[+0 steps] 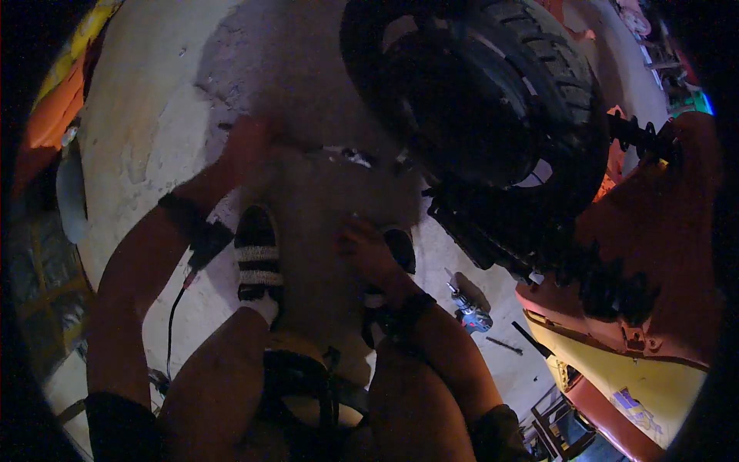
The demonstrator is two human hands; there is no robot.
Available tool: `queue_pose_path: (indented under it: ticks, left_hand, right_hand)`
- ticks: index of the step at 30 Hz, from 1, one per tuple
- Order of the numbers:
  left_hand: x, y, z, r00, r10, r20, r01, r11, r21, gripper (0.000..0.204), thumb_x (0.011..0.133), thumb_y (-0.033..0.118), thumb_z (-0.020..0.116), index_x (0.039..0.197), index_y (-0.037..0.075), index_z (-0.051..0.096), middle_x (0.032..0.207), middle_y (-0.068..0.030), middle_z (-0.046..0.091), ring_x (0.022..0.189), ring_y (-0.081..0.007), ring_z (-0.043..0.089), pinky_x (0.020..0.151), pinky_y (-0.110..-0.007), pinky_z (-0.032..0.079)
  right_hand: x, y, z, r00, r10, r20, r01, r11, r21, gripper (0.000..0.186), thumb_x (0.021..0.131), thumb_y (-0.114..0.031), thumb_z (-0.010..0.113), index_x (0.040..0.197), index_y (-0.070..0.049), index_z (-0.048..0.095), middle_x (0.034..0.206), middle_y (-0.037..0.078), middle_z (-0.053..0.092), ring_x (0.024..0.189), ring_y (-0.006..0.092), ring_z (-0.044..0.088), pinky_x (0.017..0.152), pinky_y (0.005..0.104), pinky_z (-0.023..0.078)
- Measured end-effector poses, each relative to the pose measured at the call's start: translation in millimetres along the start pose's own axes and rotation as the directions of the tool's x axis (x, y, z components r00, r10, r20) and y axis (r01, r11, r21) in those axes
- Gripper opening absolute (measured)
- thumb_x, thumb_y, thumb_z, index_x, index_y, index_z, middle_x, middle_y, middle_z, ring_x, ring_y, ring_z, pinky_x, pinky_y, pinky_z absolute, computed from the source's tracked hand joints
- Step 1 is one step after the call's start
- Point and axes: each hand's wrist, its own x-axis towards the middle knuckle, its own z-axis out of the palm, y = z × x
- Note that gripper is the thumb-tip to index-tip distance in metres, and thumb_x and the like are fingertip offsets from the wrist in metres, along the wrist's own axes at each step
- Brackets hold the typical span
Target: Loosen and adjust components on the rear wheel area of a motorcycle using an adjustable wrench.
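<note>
Floor: pale, stained concrete (146, 123), brightly lit at the left but deep in shadow between the hands.
Wheel: a large black rubber tyre with chunky tread (558, 69), set at a tilt at the upper right, beside an orange-red vehicle body panel (654, 231).
Left hand (250, 142): reaches out over the floor, nearest to a small shiny metal piece (352, 157); a dark streak runs between them, too dim to identify. I cannot tell whether the fingers are closed on anything.
Metal piece: between the left hand and the wheel, low in the shadow.
Right hand (369, 250): by the right shoe, fingers loosely spread, nothing visible in them, apart from the metal piece.
Tools: a blue and black pistol-shaped power driver (469, 314) and a thin dark rod (504, 346), both lying at the right, touched by neither hand.
Doing it well: in my judgement, more light on that dark patch would help most; the left wrist should stay steady, with the right hand free to brace the work and fingers clear of the tyre.
</note>
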Motion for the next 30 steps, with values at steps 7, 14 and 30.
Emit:
queue_pose_path:
  ticks: [7,14,30]
  left_hand:
    - [-37,83,-36,0.984,-0.173,0.047,0.179,0.945,-0.274,0.049,0.077,0.05,0.069,0.094,0.004,0.07,0.087,-0.0206,0.066,0.083,-0.0392,0.065,0.076,-0.046,0.051]
    - [-26,77,-48,0.994,-0.099,-0.037,0.096,0.993,-0.067,0.047,0.08,0.051,0.066,0.091,0.005,0.069,0.083,-0.0197,0.065,0.081,-0.04,0.064,0.074,-0.048,0.05]
    - [25,34,-64,0.975,0.196,-0.1,-0.196,0.981,0.015,0.042,0.081,0.049,0.066,0.092,0.009,0.069,0.081,-0.015,0.066,0.081,-0.0383,0.064,0.075,-0.048,0.048]
  right_hand:
    - [4,1,1,0.974,-0.224,0.023,0.187,0.749,-0.635,0.046,0.089,-0.006,0.051,0.135,-0.006,0.043,0.135,0.011,0.048,0.118,0.0242,0.055,0.097,0.036,0.049]
    - [2,5,-3,0.986,0.164,0.026,-0.154,0.846,0.51,0.042,0.093,-0.009,0.051,0.134,-0.007,0.043,0.132,0.015,0.051,0.113,0.0272,0.059,0.097,0.0398,0.049]
    - [5,3,9,0.981,0.184,-0.054,-0.144,0.894,0.425,0.044,0.095,-0.015,0.047,0.139,-0.009,0.039,0.13,0.013,0.053,0.118,0.0283,0.055,0.101,0.0432,0.046]
